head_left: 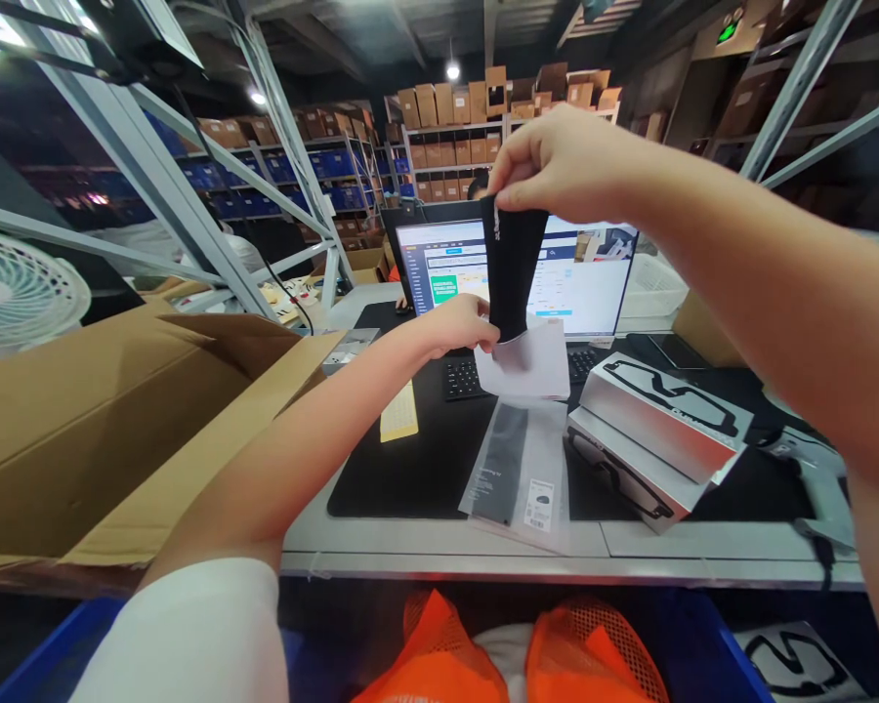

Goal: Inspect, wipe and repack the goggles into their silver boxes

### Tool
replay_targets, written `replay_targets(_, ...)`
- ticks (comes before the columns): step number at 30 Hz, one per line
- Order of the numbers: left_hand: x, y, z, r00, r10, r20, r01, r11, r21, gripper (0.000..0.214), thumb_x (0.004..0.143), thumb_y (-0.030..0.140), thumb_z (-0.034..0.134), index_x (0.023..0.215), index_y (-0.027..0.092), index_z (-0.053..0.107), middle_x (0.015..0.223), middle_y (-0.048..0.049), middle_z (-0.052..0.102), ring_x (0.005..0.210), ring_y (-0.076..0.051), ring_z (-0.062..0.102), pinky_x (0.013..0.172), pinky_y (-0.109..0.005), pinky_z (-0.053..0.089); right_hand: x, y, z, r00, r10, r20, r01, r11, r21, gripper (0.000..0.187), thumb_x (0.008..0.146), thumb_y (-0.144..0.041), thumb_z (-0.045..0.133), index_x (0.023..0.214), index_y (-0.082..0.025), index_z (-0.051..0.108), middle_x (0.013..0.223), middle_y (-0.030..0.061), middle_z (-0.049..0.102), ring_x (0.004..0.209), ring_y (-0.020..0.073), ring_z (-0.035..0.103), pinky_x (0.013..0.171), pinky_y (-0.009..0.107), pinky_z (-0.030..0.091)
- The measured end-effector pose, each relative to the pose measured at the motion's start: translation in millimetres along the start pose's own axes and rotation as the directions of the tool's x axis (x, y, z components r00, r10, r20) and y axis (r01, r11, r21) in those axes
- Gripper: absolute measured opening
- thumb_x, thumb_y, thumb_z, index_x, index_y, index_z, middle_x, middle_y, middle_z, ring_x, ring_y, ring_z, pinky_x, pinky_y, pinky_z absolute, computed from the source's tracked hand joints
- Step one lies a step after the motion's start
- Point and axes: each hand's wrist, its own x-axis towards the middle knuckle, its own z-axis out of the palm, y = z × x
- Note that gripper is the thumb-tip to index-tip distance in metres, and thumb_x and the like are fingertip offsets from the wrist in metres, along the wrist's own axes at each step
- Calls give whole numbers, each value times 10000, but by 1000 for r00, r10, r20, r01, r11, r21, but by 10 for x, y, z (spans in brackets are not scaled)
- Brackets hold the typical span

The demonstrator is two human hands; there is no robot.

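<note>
My right hand (564, 161) is raised in front of the monitor (593, 273), pinching the top edge of a black fabric sleeve (513, 264) that hangs straight down. My left hand (461, 324) grips the sleeve's lower end, where a white paper insert (531, 366) sticks out below it. Under both hands, a clear plastic bag (520, 469) with a barcode label lies flat on the black desk mat (402, 469). The keyboard (461, 376) sits just behind the bag.
Two silver boxes (659, 415) with black outline logos are stacked to the right on the mat. A large open cardboard box (117, 430) stands at the left, with a white fan (15, 293) behind it. A barcode scanner (813, 478) lies far right. Orange mesh fabric (513, 654) fills a blue bin below.
</note>
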Motion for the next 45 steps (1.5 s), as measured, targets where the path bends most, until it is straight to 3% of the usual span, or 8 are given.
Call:
replay_targets(11, -72, 93, -70, 999, -39, -9, 39, 999, 21, 171, 565, 166, 675, 723, 208, 626, 621, -37, 661, 569, -177, 577, 494, -292, 354, -242, 80, 685, 964, 152, 219, -124, 983, -135, 208, 769, -147, 624, 904, -225, 763, 890, 22, 744, 813, 205, 660, 732, 311, 481)
replay_targets(17, -6, 38, -42, 999, 38, -1, -38, 985, -167, 256, 557, 94, 633, 782, 212, 667, 656, 1, 647, 609, -145, 597, 572, -279, 413, -411, 117, 919, 951, 165, 260, -112, 972, -206, 206, 779, -222, 602, 919, -234, 753, 943, 36, 750, 873, 238, 647, 700, 323, 422)
replay_targets(23, 29, 10, 15, 997, 72, -17, -74, 959, -273, 183, 540, 49, 602, 649, 180, 669, 577, 3, 598, 585, -121, 574, 562, -256, 404, -427, 144, 1069, 951, 165, 261, -90, 956, -278, 175, 812, -266, 597, 877, -241, 758, 901, 28, 748, 930, 257, 635, 889, 409, 388)
replay_targets(30, 78, -68, -13, 994, 60, -90, -92, 911, -402, 245, 554, 74, 626, 771, 149, 711, 630, -14, 623, 565, -114, 567, 543, -258, 379, -516, 294, 996, 983, 45, 179, -19, 990, -141, 328, 952, -322, 464, 1079, -176, 729, 1143, 96, 717, 1090, 275, 615, 1029, 456, 378)
replay_targets(35, 73, -79, -56, 987, -5, -163, -76, 869, -488, 267, 604, 92, 696, 868, 135, 691, 877, -71, 694, 600, -104, 604, 573, -269, 405, -646, 541, 860, 989, 22, 150, -8, 996, -93, 436, 850, -414, 655, 1211, -172, 683, 1252, 113, 664, 1140, 291, 597, 985, 412, 450)
replay_targets(39, 37, -36, -89, 984, -10, -177, -91, 826, -556, 259, 660, 129, 724, 916, 121, 690, 988, -105, 700, 672, -119, 653, 613, -267, 444, -691, 656, 872, 980, 63, 189, -40, 992, -122, 277, 832, -306, 661, 1071, -195, 746, 1066, 74, 724, 991, 251, 643, 890, 376, 476)
replay_targets(42, -20, -30, -120, 981, 67, -183, -147, 874, -463, 355, 698, 182, 739, 1048, 139, 701, 1000, -107, 716, 709, -157, 680, 633, -284, 473, -685, 671, 867, 982, 136, 135, -121, 986, -114, 183, 860, -295, 629, 912, -194, 772, 815, 42, 719, 801, 206, 640, 791, 351, 471)
replay_targets(45, -82, -187, -56, 893, 196, -405, -327, 901, -285, 486, 721, 217, 744, 1201, 223, 663, 1128, -89, 708, 723, -164, 672, 664, -307, 502, -686, 685, 787, 978, 206, 38, -206, 979, -3, 159, 842, -294, 656, 849, -177, 763, 724, 27, 691, 707, 177, 615, 727, 332, 467)
